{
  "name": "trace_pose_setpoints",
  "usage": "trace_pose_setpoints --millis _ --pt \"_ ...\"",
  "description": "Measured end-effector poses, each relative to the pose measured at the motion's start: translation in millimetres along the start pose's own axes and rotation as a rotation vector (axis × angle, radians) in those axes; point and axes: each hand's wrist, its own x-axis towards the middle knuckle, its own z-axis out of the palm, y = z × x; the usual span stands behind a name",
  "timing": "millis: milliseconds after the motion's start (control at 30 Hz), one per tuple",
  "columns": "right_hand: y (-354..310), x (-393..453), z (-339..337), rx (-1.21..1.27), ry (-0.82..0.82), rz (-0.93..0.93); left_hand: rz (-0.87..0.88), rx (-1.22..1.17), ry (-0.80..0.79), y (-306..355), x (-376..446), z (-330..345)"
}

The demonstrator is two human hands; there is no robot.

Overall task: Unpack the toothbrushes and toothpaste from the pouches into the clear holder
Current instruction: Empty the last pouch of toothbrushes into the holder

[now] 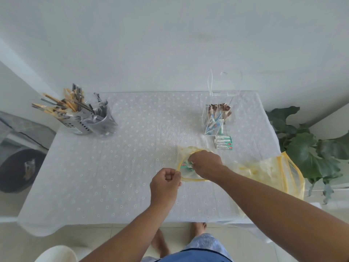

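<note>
A clear pouch with a yellow rim (190,179) lies open at the table's middle right. My left hand (164,184) pinches its near-left rim. My right hand (206,164) reaches into the mouth, fingers closed on a small green-and-white toothpaste box (184,165) inside. The clear holder (217,118) stands further back right, holding blue toothbrushes, toothpaste and brown packets. Three toothpaste boxes (223,142) lie flat just in front of it.
A second yellow-trimmed pouch (273,173) lies crumpled at the table's right edge. Two cups stuffed with wrapped items (88,118) stand at the back left. A leafy plant (309,146) is right of the table; a white wall behind.
</note>
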Motion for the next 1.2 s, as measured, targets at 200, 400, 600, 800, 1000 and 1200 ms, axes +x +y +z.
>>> trace_pose_setpoints --millis 200,400,600,800,1000,1200 --pt "-18 17 8 -0.072 -0.022 0.086 -0.015 0.032 0.006 -4 0 -5" --pt "-31 22 26 -0.082 -0.011 0.113 -0.002 0.037 -0.004 -2 3 -7" --pt "-33 14 33 -0.003 0.028 0.120 -0.016 0.032 -0.017 -3 7 -8" --pt "-21 6 29 0.353 -0.091 -0.115 -0.057 0.019 0.012 -8 11 -10" --pt "-5 -13 11 0.519 -0.051 -0.259 -0.099 0.005 0.041 -9 14 -13" --pt "1 -28 -6 0.739 0.014 -0.261 -0.086 0.030 0.031 -6 13 -10"
